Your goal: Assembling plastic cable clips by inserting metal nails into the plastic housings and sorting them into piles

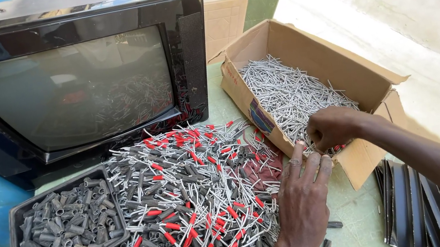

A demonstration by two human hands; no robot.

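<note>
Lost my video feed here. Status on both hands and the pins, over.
Right hand inside cardboard box, closed on grey pins. Left hand flat on table at edge of mixed pile. Nothing blocking either hand.

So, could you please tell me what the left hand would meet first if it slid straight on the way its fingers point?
Probably the near side wall of the cardboard box: the left hand lies flat on the pile, fingers pointing up-right and nearly at the box; depth is uncertain.
</note>
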